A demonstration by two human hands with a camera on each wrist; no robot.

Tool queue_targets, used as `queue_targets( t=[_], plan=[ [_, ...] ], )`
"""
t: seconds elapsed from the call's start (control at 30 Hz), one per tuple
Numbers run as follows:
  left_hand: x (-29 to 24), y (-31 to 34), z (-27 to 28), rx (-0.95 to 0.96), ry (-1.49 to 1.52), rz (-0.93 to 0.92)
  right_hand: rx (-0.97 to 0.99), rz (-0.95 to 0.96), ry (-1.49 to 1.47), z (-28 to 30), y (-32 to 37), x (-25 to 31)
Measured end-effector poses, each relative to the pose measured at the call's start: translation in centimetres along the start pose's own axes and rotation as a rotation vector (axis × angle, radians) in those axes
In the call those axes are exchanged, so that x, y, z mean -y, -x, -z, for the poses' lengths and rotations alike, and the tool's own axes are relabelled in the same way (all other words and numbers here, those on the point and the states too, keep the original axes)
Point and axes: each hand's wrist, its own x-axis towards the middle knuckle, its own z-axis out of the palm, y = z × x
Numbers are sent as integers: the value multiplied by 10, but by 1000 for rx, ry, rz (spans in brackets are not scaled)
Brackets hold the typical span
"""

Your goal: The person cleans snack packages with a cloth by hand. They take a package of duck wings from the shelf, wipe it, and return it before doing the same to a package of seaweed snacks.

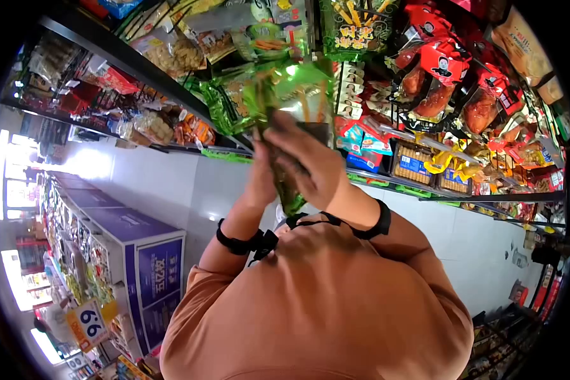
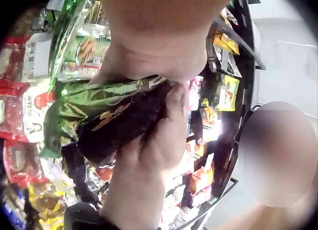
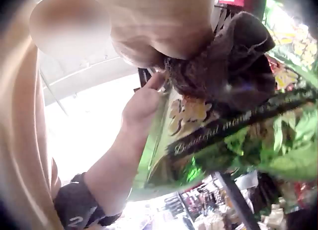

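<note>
Between my hands is a green snack bag (image 3: 198, 165) with a dark printed band, held upright in front of the chest. My left hand (image 1: 259, 180) grips one edge of it, its fingertips partly hidden behind the bag. A dark brown cloth (image 3: 238, 66) is bunched in my right hand (image 1: 320, 164) and lies against the bag's face. In the left wrist view the same cloth (image 2: 124, 125) covers much of the bag, with the right thumb and fingers around it. Both hands are slightly blurred in the head view.
Shelves ahead hold more green snack bags (image 1: 228, 104), red-topped packs of meat (image 1: 440, 69) and boxed biscuits (image 1: 415, 168). A black shelf edge (image 1: 120, 60) runs along the left. Behind on the left stands a purple display stand (image 1: 155, 272) on the pale floor (image 1: 215, 183).
</note>
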Motion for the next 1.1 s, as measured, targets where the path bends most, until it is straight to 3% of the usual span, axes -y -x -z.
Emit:
queue_targets(
  t=[0.03, 0.1, 0.13, 0.17, 0.23, 0.27, 0.3, 0.37, 0.5, 0.63, 0.73, 0.83, 0.9, 1.0, 1.1],
  plan=[
    [-6, 8, -5, -272, -56, 24, 81, 20, -35, -6, 2, 2],
    [-3, 14, 23, 36, 628, -52, 196, 233, 39, -21, 6, -6],
    [-10, 16, 19, 44, 398, -141, 208, 304, 85, -25, 7, -13],
    [-13, 18, 13, 10, 393, -156, 228, 306, 54, -23, 4, -17],
    [-17, 20, -5, -449, 21, -156, 210, 431, 196, -13, -7, -23],
    [-22, 24, -13, -429, -41, -190, 114, 450, 171, -14, -11, -29],
    [-24, 29, -12, -448, -44, -196, 83, 439, 183, -9, -16, -32],
    [-28, 34, -7, -264, -166, -199, -26, 378, 275, 0, -26, -41],
    [-25, 42, 0, -234, -231, -99, -235, 139, 290, 18, -53, -57],
    [-22, 28, 7, -72, -101, -108, -318, 63, 270, 29, -56, -55],
    [-20, 14, 12, 87, -348, -92, -183, -123, 89, 19, -44, -31],
    [-20, -2, 2, 83, -314, -109, -240, -15, 123, 2, -30, -27],
    [-20, -9, 9, 150, -267, -72, -205, -67, 113, -5, -21, -17],
    [-6, -20, 20, 28, -281, -134, -117, -55, 33, -17, -5, -6],
    [-4, -29, 34, -57, 42, 95, -88, 7, 180, -31, 8, 0]
  ],
)
